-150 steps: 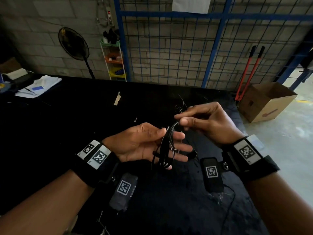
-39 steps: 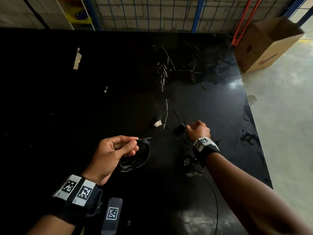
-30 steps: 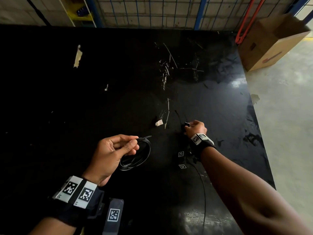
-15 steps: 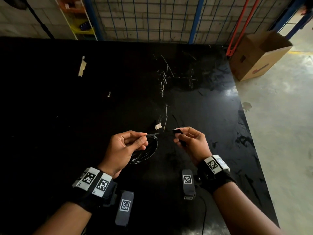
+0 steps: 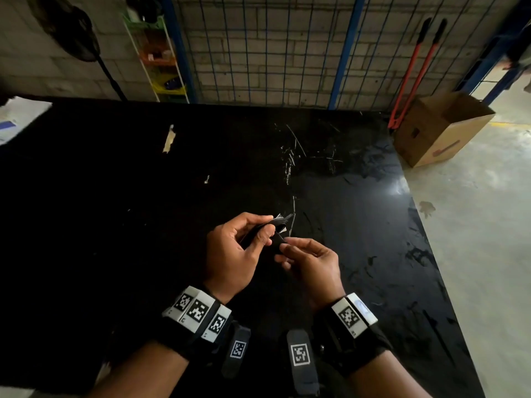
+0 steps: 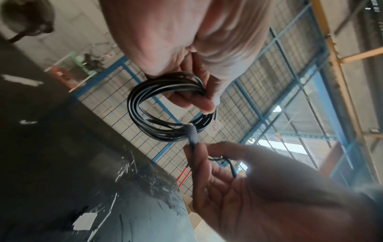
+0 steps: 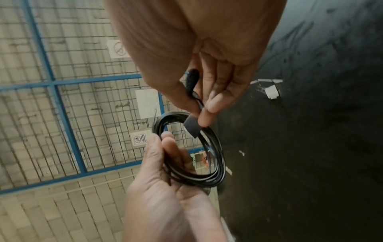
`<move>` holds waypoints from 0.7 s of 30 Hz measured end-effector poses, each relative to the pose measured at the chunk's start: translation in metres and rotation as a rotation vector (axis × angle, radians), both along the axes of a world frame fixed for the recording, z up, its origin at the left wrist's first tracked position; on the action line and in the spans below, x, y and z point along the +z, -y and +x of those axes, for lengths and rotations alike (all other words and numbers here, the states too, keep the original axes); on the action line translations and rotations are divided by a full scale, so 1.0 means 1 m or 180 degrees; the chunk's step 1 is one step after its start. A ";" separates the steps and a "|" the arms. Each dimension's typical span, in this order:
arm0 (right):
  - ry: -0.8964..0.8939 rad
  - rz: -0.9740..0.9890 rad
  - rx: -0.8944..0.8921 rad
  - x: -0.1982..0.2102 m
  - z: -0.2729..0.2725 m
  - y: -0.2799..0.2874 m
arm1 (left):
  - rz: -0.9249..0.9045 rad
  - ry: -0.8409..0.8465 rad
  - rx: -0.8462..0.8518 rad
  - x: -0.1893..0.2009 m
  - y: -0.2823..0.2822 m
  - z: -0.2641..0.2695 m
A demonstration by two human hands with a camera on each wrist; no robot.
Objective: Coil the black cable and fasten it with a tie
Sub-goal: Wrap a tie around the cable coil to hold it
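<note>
The black cable (image 6: 134, 104) is wound into a small round coil of several loops. My left hand (image 5: 265, 229) grips one side of it between thumb and fingers, above the black table (image 5: 143, 225). My right hand (image 5: 284, 247) pinches a short black fabric tie (image 6: 191, 134) and holds its free end against the loops. In the right wrist view the tie (image 7: 191, 126) lies across the top of the coil (image 7: 199, 181), and its fuzzy tail sticks up behind my right fingers (image 7: 215, 104). From the head view the coil is mostly hidden by my hands.
A small white scrap (image 7: 271, 92) and thin light debris (image 5: 293, 159) lie on the table beyond my hands. The table's right edge (image 5: 416, 219) drops to concrete floor. A cardboard box (image 5: 439, 127) and red bolt cutters (image 5: 413, 73) stand at the far right, by the blue mesh fence (image 5: 273, 47).
My right hand reached out across the table, then came back holding the tie. It has now met the coil, which my left hand has lifted and kept hold of throughout.
</note>
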State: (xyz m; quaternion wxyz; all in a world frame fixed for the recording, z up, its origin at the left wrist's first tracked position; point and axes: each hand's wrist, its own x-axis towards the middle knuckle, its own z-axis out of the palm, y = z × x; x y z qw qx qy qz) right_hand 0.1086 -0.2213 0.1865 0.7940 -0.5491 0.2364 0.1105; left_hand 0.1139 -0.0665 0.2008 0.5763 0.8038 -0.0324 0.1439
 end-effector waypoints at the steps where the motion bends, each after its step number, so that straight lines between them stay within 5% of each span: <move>1: -0.0022 0.0090 -0.0056 0.004 0.000 -0.002 | 0.0050 0.0046 -0.0009 0.002 0.000 -0.002; 21: -0.0049 0.1389 -0.0155 0.033 -0.009 -0.014 | -0.0597 -0.0326 -0.0335 0.015 -0.004 -0.020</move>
